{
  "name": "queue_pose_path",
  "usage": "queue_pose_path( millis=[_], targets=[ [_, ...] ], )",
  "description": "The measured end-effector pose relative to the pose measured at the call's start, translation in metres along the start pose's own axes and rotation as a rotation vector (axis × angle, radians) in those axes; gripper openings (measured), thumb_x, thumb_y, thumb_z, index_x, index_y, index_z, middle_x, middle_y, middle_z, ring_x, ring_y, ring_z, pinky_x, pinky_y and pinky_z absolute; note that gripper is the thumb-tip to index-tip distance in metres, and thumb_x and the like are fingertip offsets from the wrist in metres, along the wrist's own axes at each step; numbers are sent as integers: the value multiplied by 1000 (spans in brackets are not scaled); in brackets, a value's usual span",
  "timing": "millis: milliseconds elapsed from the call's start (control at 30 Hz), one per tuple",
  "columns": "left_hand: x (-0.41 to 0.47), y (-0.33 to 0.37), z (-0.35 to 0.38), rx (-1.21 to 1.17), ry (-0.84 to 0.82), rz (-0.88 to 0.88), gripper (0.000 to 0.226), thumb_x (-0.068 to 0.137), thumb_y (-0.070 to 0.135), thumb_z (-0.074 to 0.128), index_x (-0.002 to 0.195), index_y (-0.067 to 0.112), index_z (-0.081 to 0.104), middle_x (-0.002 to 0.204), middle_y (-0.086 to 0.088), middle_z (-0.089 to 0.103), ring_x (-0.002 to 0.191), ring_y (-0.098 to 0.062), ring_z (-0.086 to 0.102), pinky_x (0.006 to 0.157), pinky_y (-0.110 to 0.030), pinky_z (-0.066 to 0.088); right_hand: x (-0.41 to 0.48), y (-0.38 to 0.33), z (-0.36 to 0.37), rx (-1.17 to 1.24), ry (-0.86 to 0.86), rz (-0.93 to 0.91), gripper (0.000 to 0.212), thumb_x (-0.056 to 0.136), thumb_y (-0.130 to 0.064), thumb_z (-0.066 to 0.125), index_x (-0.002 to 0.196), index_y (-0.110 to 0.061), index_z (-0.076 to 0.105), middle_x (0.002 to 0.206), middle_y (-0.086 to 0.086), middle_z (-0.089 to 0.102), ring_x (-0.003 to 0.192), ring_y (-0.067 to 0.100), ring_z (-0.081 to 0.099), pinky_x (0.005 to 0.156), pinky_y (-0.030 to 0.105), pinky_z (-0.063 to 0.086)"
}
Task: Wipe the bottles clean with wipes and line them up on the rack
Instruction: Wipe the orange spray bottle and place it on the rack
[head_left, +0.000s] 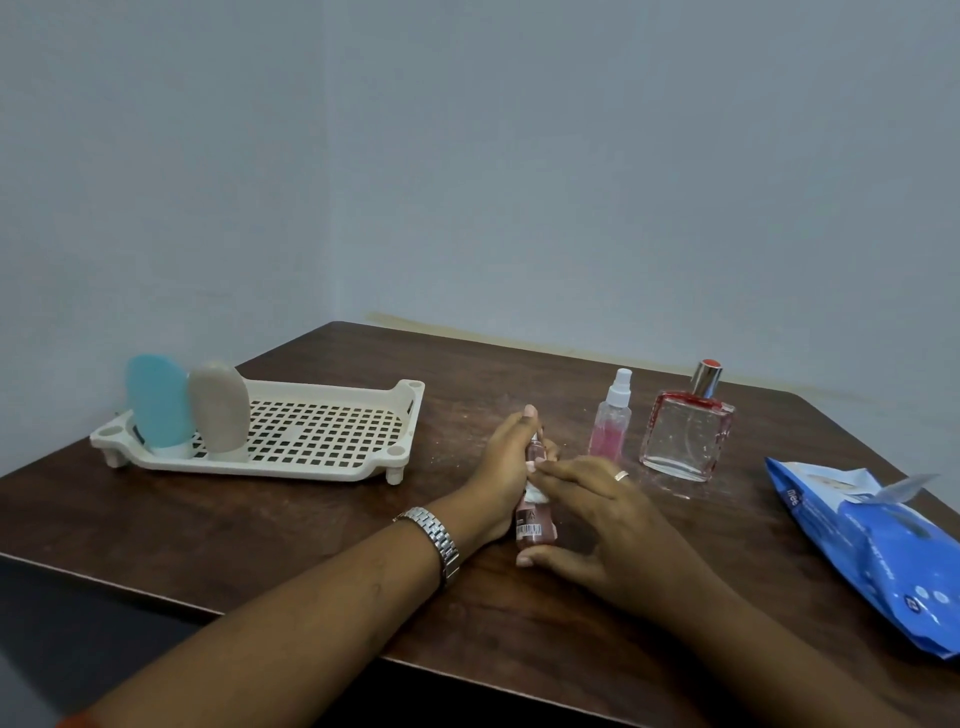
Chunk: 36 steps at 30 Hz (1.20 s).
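Bottle: a small pinkish-brown bottle (535, 525) is held above the counter (260, 530), near its middle and tilted, cap end away from the person.
Left grip: the left hand (506, 467) is curled round the bottle's upper part.
Right grip: the right hand (597, 514) presses a white wipe (535, 493) against the bottle with fairly straight fingers, thumb near the base.
Handling: it is probably light, stiff and slippery when damp, so it is best held round the body.
Rack: the rack (260, 465) is well to the left, with a blue tube (158, 400) and a beige tube (218, 408) upright at its left end.
Waiting: a pink spray bottle (610, 421) and a glass perfume bottle (685, 436), likely heavy and fragile, stand just beyond the hands.
Wipes pack: the blue wipes pack (883, 545) lies at far right.
Obstacles: nothing stands between the hands and the rack.
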<state>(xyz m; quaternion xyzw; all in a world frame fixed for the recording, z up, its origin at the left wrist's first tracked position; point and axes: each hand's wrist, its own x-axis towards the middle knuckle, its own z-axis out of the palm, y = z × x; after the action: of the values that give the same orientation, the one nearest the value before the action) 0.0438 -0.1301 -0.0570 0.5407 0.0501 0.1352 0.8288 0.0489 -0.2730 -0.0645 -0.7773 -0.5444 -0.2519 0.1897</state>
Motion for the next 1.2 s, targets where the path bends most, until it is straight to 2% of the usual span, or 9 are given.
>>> queue_pose_path(
  millis=[200, 333, 433, 533, 633, 733, 900, 1033, 1200],
  targets=[
    [6, -2, 0, -35, 51, -28, 35, 104, 32, 35, 75, 13, 42, 52, -4, 47, 50, -15, 42, 48, -24, 35, 0, -4, 1, -58, 16, -106, 39, 86, -40, 57, 110, -12, 67, 109, -1, 66, 102, 12, 58, 91, 19, 44],
    [8, -3, -1, -37, 52, -33, 36, 103, 33, 35, 74, 13, 44, 49, -2, 49, 50, -15, 40, 47, -23, 33, -1, -10, 2, -111, 52, -199, 26, 89, -29, 56, 101, -9, 68, 101, 1, 66, 92, 16, 61, 85, 24, 47],
    [9, -4, -1, -48, 33, -28, 37, 103, 33, 35, 73, 14, 43, 47, -1, 48, 48, -14, 41, 48, -25, 33, -3, -8, 2, -120, 54, -161, 31, 89, -32, 57, 106, -10, 67, 106, 1, 65, 97, 16, 60, 86, 25, 49],
    [9, -4, -1, -88, 8, -34, 37, 103, 33, 35, 73, 13, 43, 48, -2, 48, 49, -14, 41, 52, -26, 34, -3, -6, 4, -117, 53, -119, 41, 86, -38, 56, 112, -8, 65, 111, 3, 63, 105, 16, 56, 94, 23, 44],
    [8, -3, -1, -117, 3, -50, 37, 103, 31, 36, 72, 12, 45, 49, -2, 48, 44, -11, 43, 45, -20, 37, 0, -5, 6, -107, 20, -40, 60, 83, -49, 54, 124, -6, 58, 123, 6, 58, 114, 16, 50, 100, 25, 41],
    [7, -2, 0, -117, 13, -43, 38, 103, 29, 37, 70, 12, 46, 52, 0, 51, 44, -9, 48, 47, -20, 42, 1, -1, 6, -43, -13, 61, 78, 80, -60, 53, 136, -7, 47, 137, 5, 48, 124, 16, 43, 103, 27, 37],
    [5, -1, 1, -110, 12, -46, 37, 103, 30, 37, 72, 12, 47, 52, 0, 52, 45, -10, 51, 47, -20, 44, 2, 3, 6, 62, -29, 92, 81, 76, -64, 54, 140, -15, 44, 137, -2, 43, 125, 10, 38, 102, 26, 35],
    [6, -2, 0, -99, 21, -27, 37, 103, 29, 36, 72, 12, 46, 52, 0, 49, 46, -10, 46, 49, -22, 40, 1, 1, 4, 87, -10, 101, 78, 74, -64, 57, 136, -17, 48, 132, -4, 50, 118, 7, 44, 99, 24, 39],
    [7, -3, -1, -99, 47, -20, 36, 102, 30, 38, 72, 14, 47, 54, 0, 49, 44, -8, 47, 48, -21, 40, 0, -1, 2, 79, -7, 111, 77, 74, -64, 55, 133, -16, 46, 127, -4, 55, 113, 4, 46, 96, 15, 32]
  ],
)
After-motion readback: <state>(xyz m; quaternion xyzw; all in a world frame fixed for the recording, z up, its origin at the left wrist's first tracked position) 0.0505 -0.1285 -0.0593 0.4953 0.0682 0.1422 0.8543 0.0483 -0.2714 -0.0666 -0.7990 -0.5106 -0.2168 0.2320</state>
